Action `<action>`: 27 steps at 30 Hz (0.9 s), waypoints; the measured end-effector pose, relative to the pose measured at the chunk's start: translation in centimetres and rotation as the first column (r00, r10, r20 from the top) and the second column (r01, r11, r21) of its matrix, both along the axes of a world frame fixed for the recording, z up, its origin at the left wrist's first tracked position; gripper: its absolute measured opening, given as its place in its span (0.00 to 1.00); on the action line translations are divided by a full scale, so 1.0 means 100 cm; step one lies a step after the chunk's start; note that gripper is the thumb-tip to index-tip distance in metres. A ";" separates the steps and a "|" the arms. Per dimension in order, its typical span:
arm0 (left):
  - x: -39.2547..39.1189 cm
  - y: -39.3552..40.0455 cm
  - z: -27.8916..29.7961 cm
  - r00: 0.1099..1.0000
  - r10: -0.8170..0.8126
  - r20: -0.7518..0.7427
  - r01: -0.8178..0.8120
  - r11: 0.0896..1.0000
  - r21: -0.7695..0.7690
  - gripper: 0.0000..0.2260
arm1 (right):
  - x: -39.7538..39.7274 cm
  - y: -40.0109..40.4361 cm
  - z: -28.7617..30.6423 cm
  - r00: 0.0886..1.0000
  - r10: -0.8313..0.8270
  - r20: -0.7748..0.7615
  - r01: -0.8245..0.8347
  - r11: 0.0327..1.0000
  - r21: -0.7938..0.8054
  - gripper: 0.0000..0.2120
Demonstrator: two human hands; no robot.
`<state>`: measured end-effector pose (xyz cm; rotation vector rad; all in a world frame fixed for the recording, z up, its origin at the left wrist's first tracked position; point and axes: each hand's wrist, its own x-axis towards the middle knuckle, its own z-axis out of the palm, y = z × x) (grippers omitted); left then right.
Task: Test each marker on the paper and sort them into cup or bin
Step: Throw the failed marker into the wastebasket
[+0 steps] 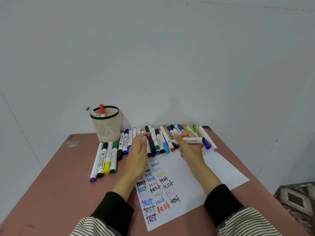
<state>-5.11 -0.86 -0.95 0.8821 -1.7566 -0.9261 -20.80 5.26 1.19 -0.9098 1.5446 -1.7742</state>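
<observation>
Above the paper [213,169], right hand [190,150] grips white marker [190,140] lying crosswise, tip leftward toward left hand [138,154], whose fingers pinch a purple cap [147,137].

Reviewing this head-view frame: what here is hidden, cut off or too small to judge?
- Bin: none shows in the head view; it may lie beyond the frame edges.
- Inside of the beige mesh cup with black rim: the wall hides how many markers it holds beyond two tops.
- White-barrelled marker in the right hand: label too small to read.
- Small purple piece at the left hand: fingers cover it; cap or not, unclear.
- White paper sheet: forearms cover some words.
</observation>
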 end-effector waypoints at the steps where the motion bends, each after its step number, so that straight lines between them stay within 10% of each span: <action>1: 0.000 0.000 0.000 1.000 -0.011 0.018 0.011 1.000 -0.015 0.13 | 0.000 0.001 0.003 0.995 0.032 0.094 -0.032 0.999 -0.005 0.06; 9: -0.004 0.000 0.003 0.997 -0.051 -0.052 0.051 0.999 0.003 0.06 | -0.002 0.002 0.008 0.894 0.236 0.380 -0.227 0.971 -0.070 0.06; 27: -0.006 -0.001 0.001 0.989 -0.146 0.026 0.144 0.986 0.083 0.03 | -0.002 0.005 0.003 0.941 0.287 0.181 -0.275 0.957 -0.090 0.13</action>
